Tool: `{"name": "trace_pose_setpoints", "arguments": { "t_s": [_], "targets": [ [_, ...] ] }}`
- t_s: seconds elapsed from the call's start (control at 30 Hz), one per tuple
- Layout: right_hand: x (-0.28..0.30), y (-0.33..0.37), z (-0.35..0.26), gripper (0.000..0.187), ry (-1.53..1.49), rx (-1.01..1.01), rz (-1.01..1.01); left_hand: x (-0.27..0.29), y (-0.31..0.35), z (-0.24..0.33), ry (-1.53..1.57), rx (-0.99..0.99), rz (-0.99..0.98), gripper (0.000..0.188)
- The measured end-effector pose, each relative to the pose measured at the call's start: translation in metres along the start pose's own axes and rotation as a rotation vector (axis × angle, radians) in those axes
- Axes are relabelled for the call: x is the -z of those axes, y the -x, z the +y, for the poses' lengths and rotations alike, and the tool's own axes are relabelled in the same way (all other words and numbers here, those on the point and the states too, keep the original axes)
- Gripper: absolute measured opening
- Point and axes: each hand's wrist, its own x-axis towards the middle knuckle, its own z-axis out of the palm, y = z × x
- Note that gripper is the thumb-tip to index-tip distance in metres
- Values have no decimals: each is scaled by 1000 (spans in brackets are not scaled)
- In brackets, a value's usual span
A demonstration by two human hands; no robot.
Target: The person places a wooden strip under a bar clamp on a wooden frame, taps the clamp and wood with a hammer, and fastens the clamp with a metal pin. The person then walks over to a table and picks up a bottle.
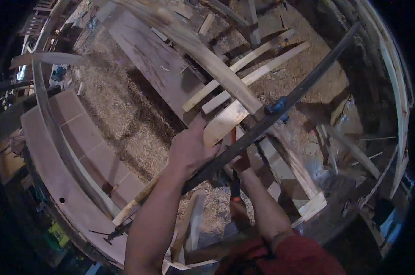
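Note:
My left hand (189,149) is closed round the near end of a pale wooden block (226,120), its thumb against the side. A long dark bar clamp (303,85) runs diagonally over the frame, passing in front of my right hand. My right hand (240,161) is wrapped round an orange and black tool handle (235,187); the bar hides part of the fingers, and I cannot tell the tool's kind. Beyond the block, a thick curved wooden rail (216,68) meets the clamp near its blue fitting (277,107).
Two pale wooden strips (262,64) lie beyond the block. A wide board (148,55) and a curved panel (79,142) stand to the left, with wood shavings (120,101) between them. A wooden frame corner (313,206) lies right. Offcuts (354,151) litter the right side.

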Motion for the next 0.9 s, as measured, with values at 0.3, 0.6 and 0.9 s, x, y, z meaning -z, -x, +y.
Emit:
{"name": "trace_pose_setpoints", "arguments": {
  "t_s": [0.3, 0.6, 0.9],
  "targets": [
    [3, -5, 6, 24, 58, -128, -201, 2, -1, -5, -93, 49, -25, 57],
    [-3, 11, -34, 23, -468, -174, -35, -1, 1, -9, -93, 34, -23, 66],
    [22, 34, -21, 22, 318, -87, -163, 3, 2, 5, 68, -19, 60, 60]
  ]
}}
